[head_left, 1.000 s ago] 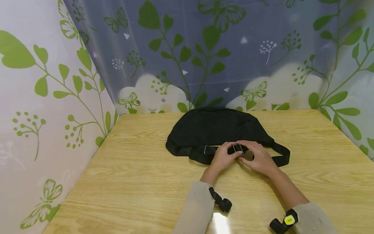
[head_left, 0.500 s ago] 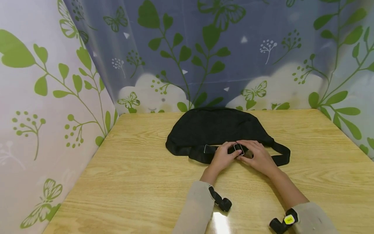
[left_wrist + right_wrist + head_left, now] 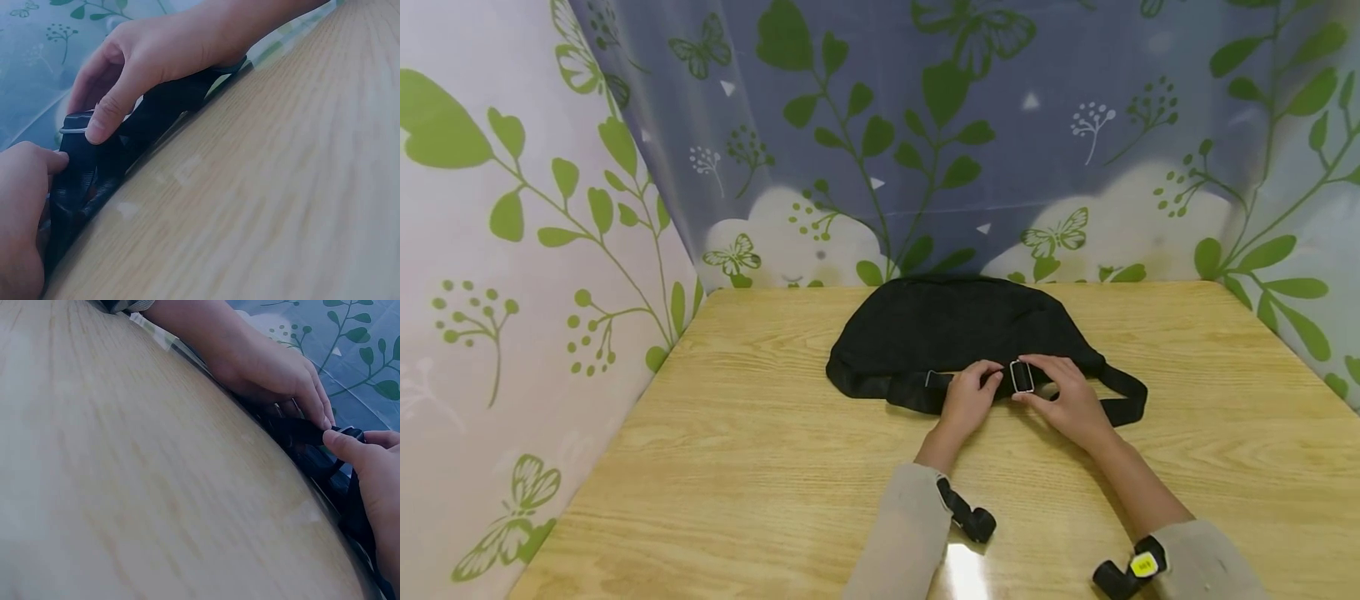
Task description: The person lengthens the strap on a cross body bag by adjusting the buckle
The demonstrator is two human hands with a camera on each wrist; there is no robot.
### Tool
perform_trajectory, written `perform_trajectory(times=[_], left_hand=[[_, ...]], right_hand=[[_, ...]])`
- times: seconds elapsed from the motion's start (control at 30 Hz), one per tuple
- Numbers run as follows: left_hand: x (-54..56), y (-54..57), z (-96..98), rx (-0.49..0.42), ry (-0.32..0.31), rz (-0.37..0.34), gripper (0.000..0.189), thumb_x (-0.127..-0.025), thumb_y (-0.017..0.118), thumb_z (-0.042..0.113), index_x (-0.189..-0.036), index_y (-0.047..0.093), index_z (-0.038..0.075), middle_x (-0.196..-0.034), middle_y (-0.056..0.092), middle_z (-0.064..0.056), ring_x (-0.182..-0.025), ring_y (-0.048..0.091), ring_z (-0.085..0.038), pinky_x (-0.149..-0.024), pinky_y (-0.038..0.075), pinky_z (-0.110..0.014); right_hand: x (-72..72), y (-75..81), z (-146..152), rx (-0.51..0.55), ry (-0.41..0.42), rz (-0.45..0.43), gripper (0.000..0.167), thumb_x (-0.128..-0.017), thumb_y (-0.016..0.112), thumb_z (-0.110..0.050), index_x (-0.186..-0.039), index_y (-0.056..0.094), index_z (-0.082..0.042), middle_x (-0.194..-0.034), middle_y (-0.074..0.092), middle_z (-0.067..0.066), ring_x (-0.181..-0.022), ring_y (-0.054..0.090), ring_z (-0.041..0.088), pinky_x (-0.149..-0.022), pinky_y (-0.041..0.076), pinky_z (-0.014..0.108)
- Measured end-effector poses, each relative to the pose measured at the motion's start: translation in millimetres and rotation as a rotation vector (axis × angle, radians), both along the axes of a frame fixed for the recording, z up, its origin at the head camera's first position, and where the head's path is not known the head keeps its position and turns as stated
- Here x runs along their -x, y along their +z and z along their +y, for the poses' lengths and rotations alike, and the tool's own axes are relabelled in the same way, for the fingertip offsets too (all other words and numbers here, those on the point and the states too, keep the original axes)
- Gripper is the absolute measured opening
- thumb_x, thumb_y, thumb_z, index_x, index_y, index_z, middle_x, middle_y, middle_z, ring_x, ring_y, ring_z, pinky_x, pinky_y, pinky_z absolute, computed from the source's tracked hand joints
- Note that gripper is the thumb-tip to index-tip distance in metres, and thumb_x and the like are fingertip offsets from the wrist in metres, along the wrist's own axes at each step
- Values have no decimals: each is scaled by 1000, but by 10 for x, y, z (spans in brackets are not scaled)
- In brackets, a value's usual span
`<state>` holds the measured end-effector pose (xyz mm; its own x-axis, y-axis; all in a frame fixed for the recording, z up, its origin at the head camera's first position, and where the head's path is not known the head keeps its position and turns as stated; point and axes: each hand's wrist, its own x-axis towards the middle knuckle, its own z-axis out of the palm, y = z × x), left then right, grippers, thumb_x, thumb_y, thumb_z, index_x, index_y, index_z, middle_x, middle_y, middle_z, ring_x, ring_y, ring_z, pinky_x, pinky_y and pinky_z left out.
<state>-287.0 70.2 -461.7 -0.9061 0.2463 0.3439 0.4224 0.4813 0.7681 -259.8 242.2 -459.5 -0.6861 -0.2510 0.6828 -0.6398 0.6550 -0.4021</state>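
Observation:
A black bag (image 3: 958, 325), like a large waist bag, lies flat at the back of the table with its strap (image 3: 917, 392) along the near side. My right hand (image 3: 1067, 402) pinches the metal slider buckle (image 3: 1022, 377) on that strap between thumb and fingers. Just left of the buckle, my left hand (image 3: 968, 404) pinches the strap webbing between thumb and forefinger. In the left wrist view the buckle (image 3: 75, 130) sits under the right thumb, and the webbing (image 3: 78, 165) runs down to the left hand. A second metal ring (image 3: 929, 379) shows farther left on the strap.
The wood-grain table (image 3: 737, 467) spreads out in front of the bag. A blue patterned curtain (image 3: 850, 167) hangs right behind it, and a pale patterned sheet (image 3: 535, 275) borders the left side. A strap loop (image 3: 1131, 396) extends at the bag's right end.
My left thumb has come off the buckle, and the left hand has shifted slightly left along the strap. The buckle has moved a little right in my right hand and shows more fully.

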Motion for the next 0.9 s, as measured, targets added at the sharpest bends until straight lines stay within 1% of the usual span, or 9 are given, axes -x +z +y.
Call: perform_trajectory(times=[0.1,0.17,0.3,0.37,0.5,0.67,0.73,0.8,0.9], left_hand=[[-2,16,-2,-5,-15,-1,17,-94,55,17,-104,66,9,-105,63,-1,-100,56,-12,-85,43,-25],[-3,21,-3,-8,-28,11,17,-94,55,16,-104,66,9,-104,63,-1,-100,57,-12,-85,43,-25],[-10,21,-8,-4,-56,22,17,-93,55,16,-103,66,9,-104,63,-1,-100,57,-12,-85,43,-25],[-17,20,-8,-5,-58,13,17,-93,55,17,-104,66,10,-104,63,0,-100,57,-12,-85,42,-25],[-19,20,-4,0,-37,4,18,-94,55,19,-104,66,11,-105,63,1,-100,56,-11,-86,42,-25],[-17,14,1,30,40,37,19,-94,54,23,-103,67,12,-104,63,2,-100,57,-12,-85,43,-27],[-16,8,-1,27,63,52,18,-94,55,22,-102,67,12,-104,64,2,-98,58,-12,-84,44,-27],[-11,1,-4,17,65,60,17,-94,55,21,-101,67,12,-103,64,2,-97,59,-13,-83,44,-27],[-9,-8,-9,4,41,55,17,-94,55,20,-101,67,11,-102,64,2,-96,59,-12,-83,44,-27]], right_hand=[[-2,-3,10,-6,8,-14,58,-63,82,-6,-116,60,-1,-114,58,14,-103,49,29,-84,39,44],[2,-9,17,-16,14,-21,59,-63,82,-7,-117,60,-2,-114,59,14,-102,49,28,-82,40,44],[13,-27,26,-48,25,-14,60,-62,83,-9,-117,60,-2,-113,59,14,-101,50,28,-81,41,44],[15,-30,26,-60,29,-7,61,-62,83,-10,-118,60,-2,-113,59,14,-101,50,28,-81,41,44],[14,-27,23,-49,26,1,61,-62,83,-10,-118,60,-2,-114,59,13,-101,50,27,-81,41,42],[6,-8,20,9,-11,11,61,-63,83,-9,-119,60,-4,-113,59,11,-100,50,24,-80,41,39],[4,-5,19,26,-26,9,61,-63,83,-9,-119,59,-5,-113,59,10,-100,50,24,-79,42,39],[3,-8,19,31,-34,2,61,-63,83,-8,-119,59,-6,-113,59,10,-99,50,24,-78,42,38],[4,-22,23,15,-33,-10,60,-63,83,-9,-119,60,-6,-112,60,10,-98,51,24,-76,42,38]])
